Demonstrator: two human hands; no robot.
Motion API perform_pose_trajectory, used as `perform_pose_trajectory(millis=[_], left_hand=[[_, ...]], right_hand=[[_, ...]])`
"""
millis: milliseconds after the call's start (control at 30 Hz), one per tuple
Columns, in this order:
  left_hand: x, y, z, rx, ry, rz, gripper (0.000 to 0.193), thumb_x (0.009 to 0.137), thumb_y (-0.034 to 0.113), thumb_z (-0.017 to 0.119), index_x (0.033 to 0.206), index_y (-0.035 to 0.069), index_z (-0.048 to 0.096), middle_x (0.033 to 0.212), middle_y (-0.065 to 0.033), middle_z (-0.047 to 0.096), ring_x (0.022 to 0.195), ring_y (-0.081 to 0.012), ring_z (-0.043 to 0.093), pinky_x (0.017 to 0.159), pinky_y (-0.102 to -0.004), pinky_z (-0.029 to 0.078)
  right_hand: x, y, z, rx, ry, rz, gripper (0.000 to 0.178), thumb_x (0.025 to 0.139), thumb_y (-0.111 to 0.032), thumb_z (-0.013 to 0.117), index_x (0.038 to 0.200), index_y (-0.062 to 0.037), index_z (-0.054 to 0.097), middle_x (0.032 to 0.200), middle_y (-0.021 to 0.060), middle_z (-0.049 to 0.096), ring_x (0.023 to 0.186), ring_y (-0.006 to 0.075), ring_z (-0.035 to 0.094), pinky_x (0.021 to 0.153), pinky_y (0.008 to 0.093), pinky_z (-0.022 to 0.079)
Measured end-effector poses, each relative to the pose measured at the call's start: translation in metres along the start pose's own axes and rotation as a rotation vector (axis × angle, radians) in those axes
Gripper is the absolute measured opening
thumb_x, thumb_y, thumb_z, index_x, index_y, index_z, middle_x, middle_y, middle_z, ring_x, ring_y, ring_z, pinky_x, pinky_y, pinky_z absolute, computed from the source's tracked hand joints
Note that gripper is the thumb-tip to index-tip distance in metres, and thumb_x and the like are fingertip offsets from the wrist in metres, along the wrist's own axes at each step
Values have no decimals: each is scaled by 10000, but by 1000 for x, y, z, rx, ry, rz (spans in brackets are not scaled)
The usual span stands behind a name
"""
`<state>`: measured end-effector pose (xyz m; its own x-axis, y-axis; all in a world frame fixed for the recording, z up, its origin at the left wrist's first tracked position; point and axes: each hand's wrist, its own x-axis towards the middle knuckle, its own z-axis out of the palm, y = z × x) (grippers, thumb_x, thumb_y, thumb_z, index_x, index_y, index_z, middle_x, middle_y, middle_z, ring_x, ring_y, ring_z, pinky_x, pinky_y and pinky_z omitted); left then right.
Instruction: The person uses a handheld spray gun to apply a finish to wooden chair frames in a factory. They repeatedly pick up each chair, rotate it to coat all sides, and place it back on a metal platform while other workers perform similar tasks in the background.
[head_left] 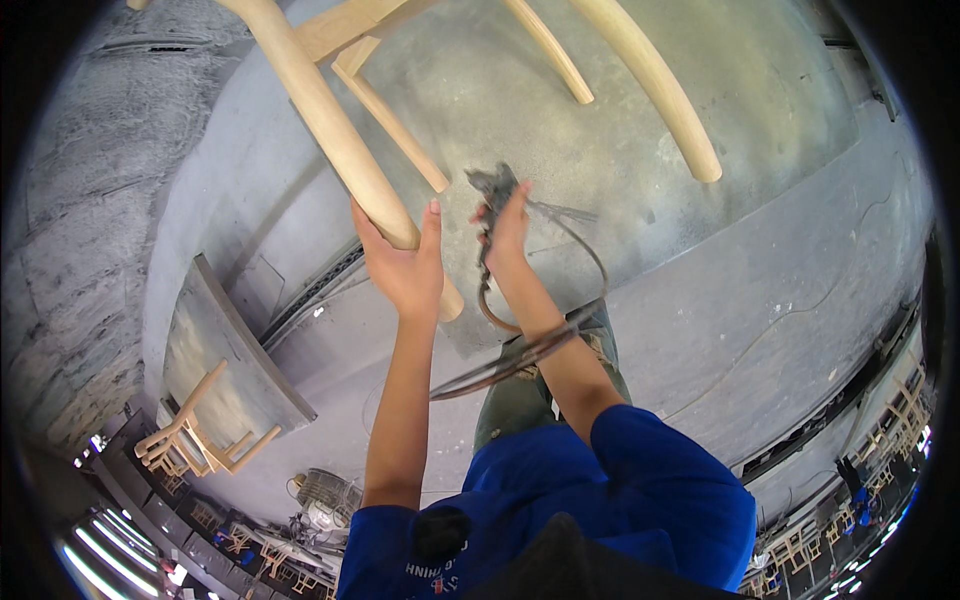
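gripping the thick leg [318, 110] of a pale wooden frame [350, 28], left of centre, near its near end with the left hand [403, 272]. holding a dark, blurred tool [491, 188] in the right hand [512, 235], just right of that leg, and letting a hose [535, 350] loop across the right forearm [530, 290].

Soft light, strongly curved edges.

This looks like a furniture workshop: the left hand [405, 270] steadies a pale, bare-wood frame with rounded legs [325, 130], and the right hand [510, 225] grips a dark, crusted tool [492, 188] (blurred). Similar pale wooden frames [185, 415] stand beyond the left hand, lower left, near bright white tube lights [115, 549].
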<state>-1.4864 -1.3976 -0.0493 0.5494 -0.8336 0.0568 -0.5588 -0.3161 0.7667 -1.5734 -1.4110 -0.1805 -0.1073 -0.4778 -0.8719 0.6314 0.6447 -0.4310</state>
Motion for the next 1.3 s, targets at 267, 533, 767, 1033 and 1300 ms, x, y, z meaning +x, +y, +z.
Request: perform_pose_trajectory(millis=[267, 533, 767, 1033, 1300], left_hand=[[2, 0, 0, -28, -16, -16, 885, 841, 234, 799, 1524, 3, 286, 1379, -211, 543, 1238, -330, 560, 1048, -407, 421], [2, -1, -1, -27, -20, -59, 873, 867, 190, 752, 1528, 45, 201, 1138, -151, 634, 1007, -284, 628, 924, -417, 464], [-1, -3, 1, -38, -27, -39, 829, 870, 156, 739, 1510, 44, 223, 1109, -154, 628, 966, -257, 628, 885, -400, 478], [-3, -3, 1, -66, -37, -37, 798, 876, 135, 730, 1500, 42, 241, 1080, -151, 622, 933, -234, 632, 830, -375, 497], [-4, -5, 0, -89, -18, -8, 793, 876, 135, 728, 1502, 48, 248, 1097, -161, 638, 969, -245, 640, 858, -377, 497]], right_hand=[[-59, -1, -84, -56, -126, -145, 906, 895, -861, 250, 1067, -48, 613, 781, 43, 627, 696, 152, 617, 471, 257, 352], [-67, -103, -9, -33, -688, -617, 925, 932, -821, 177, 1093, -17, 605, 803, 64, 635, 714, 130, 606, 459, 225, 371], [-6, -149, -8, -120, -229, -822, 779, 1011, -700, 268, 889, -23, 634, 725, 43, 628, 610, 88, 518, 485, 251, 371], [24, -116, -38, -384, -446, -1074, 736, 994, -664, 432, 1038, 30, 677, 797, 79, 677, 720, 178, 617, 687, 358, 498], [-16, -77, -27, -738, -590, -1150, 824, 907, -697, 554, 1203, 68, 629, 1030, 266, 683, 928, 394, 693, 819, 419, 542]])
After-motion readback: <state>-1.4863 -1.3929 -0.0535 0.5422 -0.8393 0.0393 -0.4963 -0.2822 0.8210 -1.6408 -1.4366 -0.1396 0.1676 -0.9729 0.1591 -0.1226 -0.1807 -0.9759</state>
